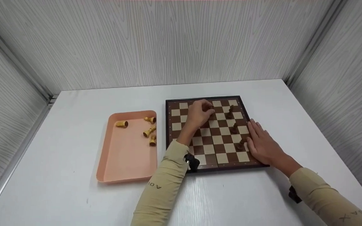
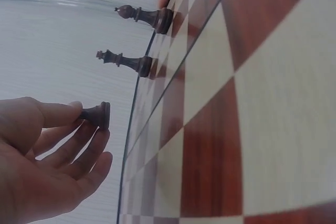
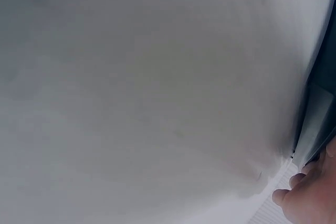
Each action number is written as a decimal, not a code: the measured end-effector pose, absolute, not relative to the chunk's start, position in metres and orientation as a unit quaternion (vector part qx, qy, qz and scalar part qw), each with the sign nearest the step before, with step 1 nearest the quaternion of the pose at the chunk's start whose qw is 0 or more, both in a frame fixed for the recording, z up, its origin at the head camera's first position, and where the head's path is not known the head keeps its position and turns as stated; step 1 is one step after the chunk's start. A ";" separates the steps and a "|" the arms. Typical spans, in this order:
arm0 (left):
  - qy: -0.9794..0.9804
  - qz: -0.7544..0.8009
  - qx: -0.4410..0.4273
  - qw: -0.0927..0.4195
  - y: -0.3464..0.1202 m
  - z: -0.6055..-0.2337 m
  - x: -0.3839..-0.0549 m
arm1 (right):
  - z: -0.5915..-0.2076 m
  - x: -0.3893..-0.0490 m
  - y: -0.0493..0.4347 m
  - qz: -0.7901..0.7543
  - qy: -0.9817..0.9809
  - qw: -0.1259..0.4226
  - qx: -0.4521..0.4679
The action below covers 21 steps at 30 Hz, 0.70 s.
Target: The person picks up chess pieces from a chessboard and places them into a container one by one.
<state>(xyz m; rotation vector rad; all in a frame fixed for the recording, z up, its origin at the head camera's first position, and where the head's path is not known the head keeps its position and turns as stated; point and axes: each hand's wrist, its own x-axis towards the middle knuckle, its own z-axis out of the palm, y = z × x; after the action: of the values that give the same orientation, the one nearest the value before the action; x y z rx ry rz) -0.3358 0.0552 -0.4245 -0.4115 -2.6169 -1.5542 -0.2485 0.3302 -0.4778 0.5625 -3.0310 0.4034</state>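
Over the far middle of the chessboard [image 1: 203,150], my left hand [image 1: 198,113] pinches a dark chess piece [image 2: 97,115] by its top between thumb and fingers. Its base faces the board, and its head is hidden by the fingertips. My right hand [image 1: 264,146] lies with extended fingers along the board's right edge. Three dark pieces stand on the right half: a far one [image 1: 230,113], a middle one [image 1: 234,128] and a near one [image 1: 240,145] beside the right thumb. In the left wrist view a dark king [image 2: 123,62] and a dark bishop [image 2: 152,18] show.
A pink tray [image 1: 103,157] sits left of the board, with several yellow chess pieces lying in it, one [image 1: 122,124] at its far left corner. White table surface [image 1: 74,131] surrounds both. A pale wood-grain wall [image 1: 168,44] rises behind the table.
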 end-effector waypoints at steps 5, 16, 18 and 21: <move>-0.840 -0.522 -0.139 0.040 0.047 -0.418 -0.333 | -0.475 -0.253 0.329 0.130 -0.973 0.019 0.191; -0.825 -0.534 -0.183 0.028 0.031 -0.408 -0.322 | -0.480 -0.247 0.335 0.132 -0.975 0.017 0.179; -0.823 -0.535 -0.189 0.030 0.027 -0.405 -0.320 | -0.481 -0.247 0.335 0.133 -0.975 0.019 0.179; -0.822 -0.532 -0.200 0.033 0.018 -0.404 -0.315 | -0.484 -0.245 0.333 0.136 -0.974 0.021 0.181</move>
<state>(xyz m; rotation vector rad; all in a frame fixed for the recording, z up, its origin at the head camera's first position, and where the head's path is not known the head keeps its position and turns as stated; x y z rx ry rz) -0.3154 0.0183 -0.4036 -0.6166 -2.5303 -1.6372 -0.2455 0.3334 -0.4841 0.5619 -3.0183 0.4207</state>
